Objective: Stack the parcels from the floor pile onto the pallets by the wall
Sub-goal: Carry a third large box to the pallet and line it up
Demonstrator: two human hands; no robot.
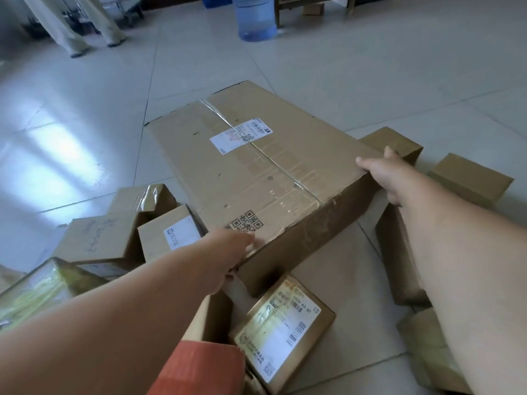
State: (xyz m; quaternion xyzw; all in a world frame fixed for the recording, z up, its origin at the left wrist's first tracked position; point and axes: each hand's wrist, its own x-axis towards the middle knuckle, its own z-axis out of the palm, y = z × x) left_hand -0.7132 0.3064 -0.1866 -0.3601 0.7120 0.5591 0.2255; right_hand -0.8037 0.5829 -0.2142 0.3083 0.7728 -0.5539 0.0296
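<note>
A large flat cardboard parcel (pixel 251 166), taped down the middle and bearing a white shipping label, lies tilted on top of the floor pile. My left hand (pixel 228 255) grips its near left corner, thumb on top beside a printed QR code, fingers under the edge. My right hand (pixel 385 172) grips the right corner, thumb on the top face and fingers down the side. Smaller cardboard parcels surround it: one with a white label (pixel 171 232) at left and one with a barcode label (pixel 285 329) in front. No pallet is in view.
More parcels lie at right (pixel 470 178) and lower right (pixel 427 343). A red-orange parcel (pixel 199 366) sits at the bottom. A blue water jug (pixel 255 17) stands on the tiled floor far ahead. A person's legs (pixel 82 27) are at the upper left.
</note>
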